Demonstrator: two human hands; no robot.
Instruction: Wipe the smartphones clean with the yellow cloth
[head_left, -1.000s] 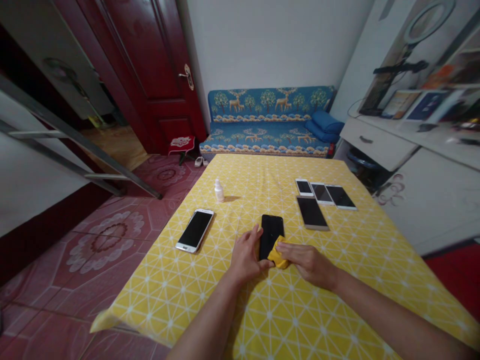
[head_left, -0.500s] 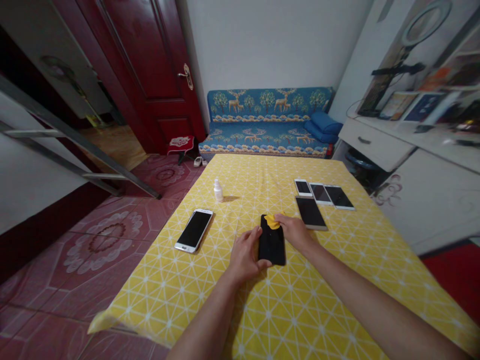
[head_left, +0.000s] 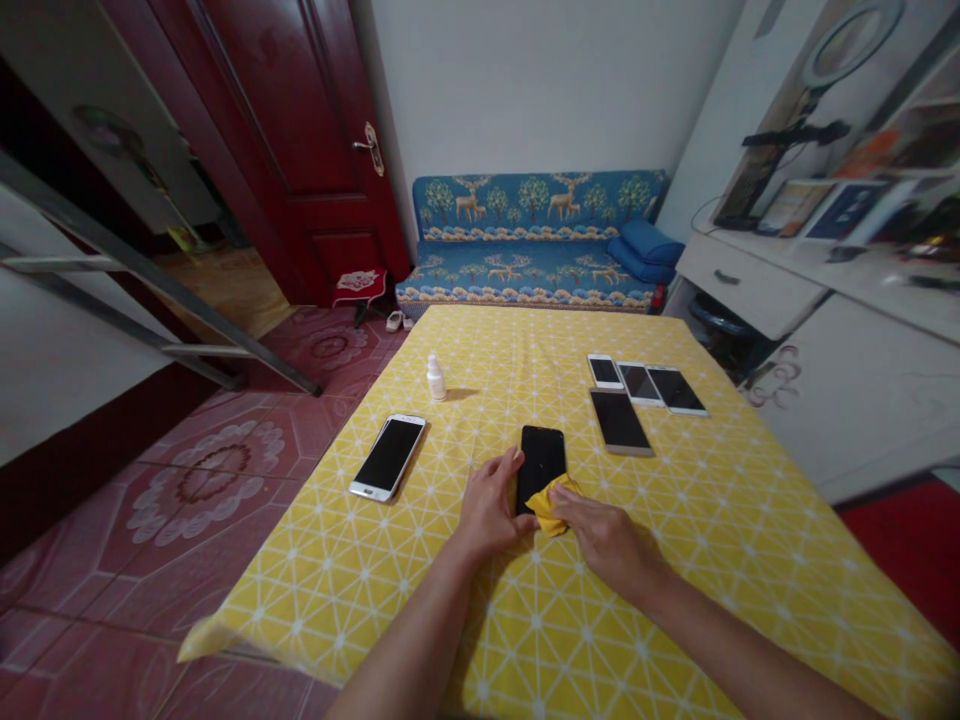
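Observation:
A black smartphone [head_left: 541, 455] lies screen up on the yellow patterned tablecloth [head_left: 420, 600]. My left hand [head_left: 491, 505] grips its left side, fingers at the upper left edge and thumb by the lower edge. Bunched in my right hand [head_left: 600, 530] is a yellow cloth [head_left: 551, 508], pressed on the lower end of the phone and hiding its bottom right corner. A white smartphone [head_left: 388, 458] rests to the left of my hands, and a small white spray bottle [head_left: 436, 380] stands upright beyond it.
Right of the black phone lie a grey-framed phone [head_left: 620, 422] and three white-framed phones, the nearest to it a small phone [head_left: 604, 371]. Behind the table is a blue patterned sofa [head_left: 525, 260]. A white cabinet [head_left: 855, 390] flanks the right, a metal ladder [head_left: 217, 350] the left.
My right hand has drawn the yellow cloth from the top of the black phone down to its lower end. My left hand keeps its hold on the phone.

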